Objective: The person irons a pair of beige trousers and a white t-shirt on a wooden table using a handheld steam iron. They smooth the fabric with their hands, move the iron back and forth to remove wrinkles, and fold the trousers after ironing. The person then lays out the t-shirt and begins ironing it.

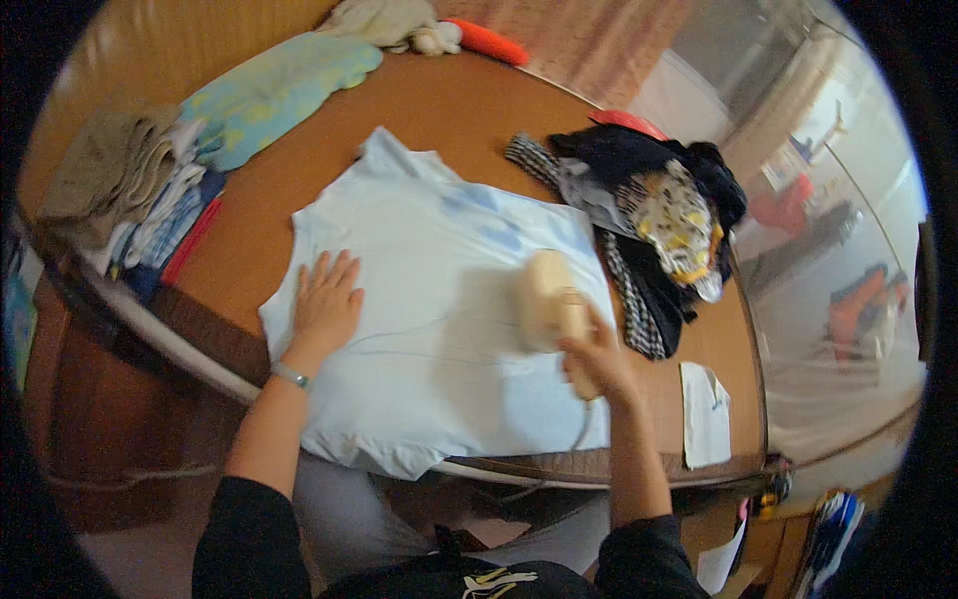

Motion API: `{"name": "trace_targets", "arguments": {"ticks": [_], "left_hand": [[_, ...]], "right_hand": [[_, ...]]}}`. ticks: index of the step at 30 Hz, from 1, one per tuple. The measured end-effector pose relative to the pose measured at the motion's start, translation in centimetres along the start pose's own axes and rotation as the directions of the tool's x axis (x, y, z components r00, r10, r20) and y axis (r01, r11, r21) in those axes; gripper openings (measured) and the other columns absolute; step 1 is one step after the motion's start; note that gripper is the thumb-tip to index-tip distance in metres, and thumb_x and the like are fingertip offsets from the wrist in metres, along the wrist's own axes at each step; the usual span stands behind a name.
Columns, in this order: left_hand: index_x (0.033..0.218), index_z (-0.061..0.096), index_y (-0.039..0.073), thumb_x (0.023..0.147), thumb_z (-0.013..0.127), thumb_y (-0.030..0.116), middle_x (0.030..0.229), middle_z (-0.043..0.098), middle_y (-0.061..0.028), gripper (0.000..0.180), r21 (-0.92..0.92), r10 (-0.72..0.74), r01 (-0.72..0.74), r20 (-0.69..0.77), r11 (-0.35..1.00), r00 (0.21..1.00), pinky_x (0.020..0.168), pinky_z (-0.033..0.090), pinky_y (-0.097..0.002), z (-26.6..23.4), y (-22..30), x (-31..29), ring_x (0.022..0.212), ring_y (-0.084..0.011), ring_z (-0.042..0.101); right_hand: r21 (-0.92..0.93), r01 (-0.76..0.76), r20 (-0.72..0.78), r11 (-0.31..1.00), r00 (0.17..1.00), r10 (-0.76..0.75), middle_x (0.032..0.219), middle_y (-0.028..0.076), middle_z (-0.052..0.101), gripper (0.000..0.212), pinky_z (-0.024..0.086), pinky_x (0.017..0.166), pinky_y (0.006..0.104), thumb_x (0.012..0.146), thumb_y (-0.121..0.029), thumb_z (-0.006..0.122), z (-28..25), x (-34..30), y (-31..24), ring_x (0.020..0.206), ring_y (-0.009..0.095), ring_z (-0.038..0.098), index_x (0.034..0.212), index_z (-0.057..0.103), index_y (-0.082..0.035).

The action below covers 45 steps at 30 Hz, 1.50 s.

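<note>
A pale blue-white shirt (pixel 419 260) lies spread on a brown mat-covered bed (pixel 439 110). My left hand (pixel 327 307) rests flat on the shirt's left part, fingers apart, with a band on the wrist. In my right hand (pixel 599 359) is the handle of a cream handheld garment steamer (pixel 544 299), its head over the right part of the shirt. The steamer is slightly blurred, and I cannot tell whether it touches the cloth. A cord runs down from the handle across the shirt's lower edge.
To the right lies a heap of dark and patterned clothes (pixel 669 210), with a small white cloth (pixel 705 414) nearer me. Folded clothes (pixel 120 180) are stacked at the left, beside a blue-green pillow (pixel 279 95). A pale rail (pixel 190 349) runs along the bed's near left edge.
</note>
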<state>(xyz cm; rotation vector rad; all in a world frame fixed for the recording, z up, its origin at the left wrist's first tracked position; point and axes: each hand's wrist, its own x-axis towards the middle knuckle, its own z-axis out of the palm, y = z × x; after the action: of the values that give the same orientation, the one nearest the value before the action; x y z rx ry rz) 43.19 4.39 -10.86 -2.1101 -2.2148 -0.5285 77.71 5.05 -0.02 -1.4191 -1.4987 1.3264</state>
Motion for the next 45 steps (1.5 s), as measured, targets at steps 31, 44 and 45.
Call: {"name": "trace_targets", "arguments": {"ticks": [31,44,45], "left_hand": [[0.13,0.031,0.008,0.086,0.04,0.03,0.138,0.024,-0.0101,0.05,-0.005,-0.003,0.003,0.087,1.0,0.996,0.103,0.007,-0.0503,-2.7,-0.2,-5.1,0.129,-0.0278,0.016],[0.128,0.033,0.003,0.083,0.042,0.038,0.136,0.027,-0.0142,0.057,-0.01,-0.082,0.082,-0.03,0.997,0.996,0.104,0.006,-0.0455,-2.6,-0.9,-7.9,0.129,-0.0277,0.018],[0.128,0.033,0.003,0.083,0.042,0.037,0.136,0.027,-0.0141,0.057,-0.016,-0.086,0.085,-0.048,0.996,0.995,0.104,0.007,-0.0454,-2.6,-1.1,-8.0,0.128,-0.0278,0.018]], "right_hand": [[0.05,-0.061,0.15,0.997,0.987,0.053,0.079,0.012,0.058,0.077,0.045,0.039,0.0277,0.068,0.003,0.06,4.7,-6.1,-1.3,0.047,0.015,0.053,0.134,0.025,-0.015],[-0.025,-0.116,-0.067,0.993,0.991,0.114,0.082,0.013,0.058,0.071,0.044,0.038,0.0272,0.067,0.0,0.056,-0.2,-7.4,2.2,0.046,0.016,0.051,0.131,0.029,-0.015],[-0.03,-0.135,-0.178,0.99,0.976,0.128,0.076,0.012,0.056,0.07,0.044,0.038,0.0273,0.066,0.002,0.055,-1.4,-7.4,2.6,0.045,0.016,0.051,0.13,0.032,-0.013]]}}
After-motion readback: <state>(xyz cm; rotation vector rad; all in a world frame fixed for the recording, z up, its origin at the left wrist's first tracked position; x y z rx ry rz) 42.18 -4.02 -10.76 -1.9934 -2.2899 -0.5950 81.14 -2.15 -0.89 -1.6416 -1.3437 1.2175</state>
